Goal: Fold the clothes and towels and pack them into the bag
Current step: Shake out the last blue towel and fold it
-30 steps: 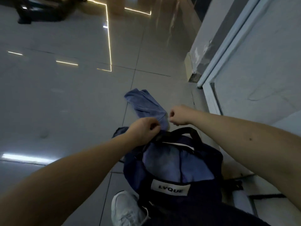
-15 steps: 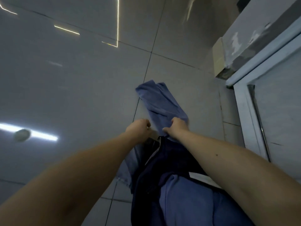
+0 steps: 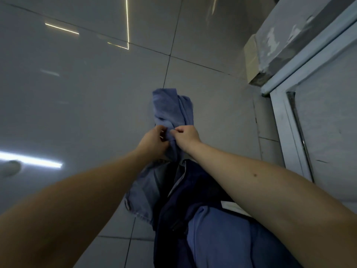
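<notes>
A blue towel hangs bunched over the tiled floor, its far end pointing away from me. My left hand and my right hand both pinch its near end, side by side and almost touching. Below my hands lies the dark navy bag, its mouth facing them, with lighter blue cloth inside it at the lower right. A pale blue denim garment hangs out of the bag on its left side.
Glossy grey floor tiles spread to the left and ahead, with ceiling lights mirrored in them. A white door frame and a wall with a chipped grey skirting block run along the right.
The view has tilted down and closer. My hands have moved up from the bag's top onto the towel's near end, and the towel is more bunched than a second ago.
</notes>
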A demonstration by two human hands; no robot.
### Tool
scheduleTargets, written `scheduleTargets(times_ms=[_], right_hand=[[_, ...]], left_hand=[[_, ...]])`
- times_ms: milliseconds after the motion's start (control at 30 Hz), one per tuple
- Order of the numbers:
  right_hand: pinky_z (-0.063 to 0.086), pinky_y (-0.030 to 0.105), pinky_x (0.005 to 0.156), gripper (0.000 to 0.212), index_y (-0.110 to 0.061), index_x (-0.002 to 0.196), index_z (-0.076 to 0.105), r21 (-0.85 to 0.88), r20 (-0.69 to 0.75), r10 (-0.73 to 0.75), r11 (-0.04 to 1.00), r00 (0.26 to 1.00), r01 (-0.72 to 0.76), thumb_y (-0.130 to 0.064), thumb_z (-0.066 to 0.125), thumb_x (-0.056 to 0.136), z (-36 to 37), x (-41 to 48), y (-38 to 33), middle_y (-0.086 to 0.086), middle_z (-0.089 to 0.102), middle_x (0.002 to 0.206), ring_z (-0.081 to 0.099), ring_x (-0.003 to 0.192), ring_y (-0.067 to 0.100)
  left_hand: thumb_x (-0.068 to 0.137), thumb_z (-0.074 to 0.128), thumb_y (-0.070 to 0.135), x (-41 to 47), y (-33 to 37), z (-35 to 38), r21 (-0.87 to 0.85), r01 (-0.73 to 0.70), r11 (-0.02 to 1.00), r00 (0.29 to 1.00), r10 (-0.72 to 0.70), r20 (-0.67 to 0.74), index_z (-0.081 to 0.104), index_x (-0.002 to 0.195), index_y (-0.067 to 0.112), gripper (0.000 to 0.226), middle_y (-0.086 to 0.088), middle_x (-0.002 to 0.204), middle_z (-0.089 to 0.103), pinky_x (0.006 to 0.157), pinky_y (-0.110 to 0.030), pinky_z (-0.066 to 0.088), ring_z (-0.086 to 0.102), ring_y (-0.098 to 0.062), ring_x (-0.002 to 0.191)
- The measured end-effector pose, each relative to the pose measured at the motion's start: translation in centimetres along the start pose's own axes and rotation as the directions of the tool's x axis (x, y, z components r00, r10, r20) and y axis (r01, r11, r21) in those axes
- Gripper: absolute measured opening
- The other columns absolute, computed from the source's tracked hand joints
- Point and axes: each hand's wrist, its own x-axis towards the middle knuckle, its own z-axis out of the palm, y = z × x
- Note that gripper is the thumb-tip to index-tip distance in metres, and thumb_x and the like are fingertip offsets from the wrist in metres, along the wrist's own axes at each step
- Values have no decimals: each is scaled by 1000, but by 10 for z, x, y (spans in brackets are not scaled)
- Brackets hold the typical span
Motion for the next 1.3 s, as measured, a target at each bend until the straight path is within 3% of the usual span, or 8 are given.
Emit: scheduleTargets(times_ms=[167,333,467,700,900,1033,1133,1300], right_hand=[[33,31,59,42,-5,60,52,172,63,-54,984,997,42,-24,66,95,8,-28,-54,10,43,58,43,58,21],[44,29,57,36,-11,63,60,207,140,-150,971,979,120,-33,79,84,8,-80,-133,6,58,57,51,55,17],[45,23,46,31,-12,69,60,261,245,-255,947,936,189,-31,79,85,-13,-143,-204,6,56,63,51,53,15],[57,33,71,21,-13,83,64,270,411,-296,943,862,195,-32,69,92,-30,-253,-280,10,64,91,62,82,20],[52,30,72,30,-11,112,67,450,513,-212,892,832,-51,-35,66,94,21,-294,-273,5,66,98,61,88,19],[53,42,95,21,-10,102,66,506,605,-344,863,718,-13,7,63,89,30,-307,-266,13,67,100,64,96,26],[54,45,95,32,-8,102,62,418,529,-342,901,777,112,17,66,82,30,-309,-253,17,64,103,62,97,29],[55,18,65,31,-5,117,68,149,508,-365,929,780,338,-6,74,87,20,-309,-239,13,69,103,62,76,11]], left_hand=[[86,69,16,-32,0,-65,120,-40,992,991,54,-119,60,121,7,37,-14,106,69,73,-30,40,63,-32,97],[81,71,15,-104,20,-150,222,-86,971,975,127,-181,69,100,5,21,-16,90,71,75,-46,52,65,-34,87],[85,73,25,-179,43,-215,288,-90,953,960,160,-228,70,94,13,15,-6,86,70,69,-35,48,63,-25,81],[90,70,28,-292,72,-293,270,-118,956,939,196,-281,72,101,18,15,1,87,70,64,-18,46,64,-12,78],[94,63,18,-328,28,-287,173,-52,984,937,108,-333,68,80,6,18,-1,69,62,67,-37,48,58,-20,69],[94,60,10,-327,8,-285,-64,41,997,921,-62,-384,61,69,11,26,-8,63,56,62,-39,47,54,-25,65],[96,54,9,-323,11,-286,-144,89,986,901,-141,-411,57,68,8,28,-8,63,52,56,-30,39,48,-22,60],[96,48,16,-320,15,-283,-150,111,982,894,-164,-416,43,58,14,38,-3,57,39,54,-29,26,36,-19,54]])
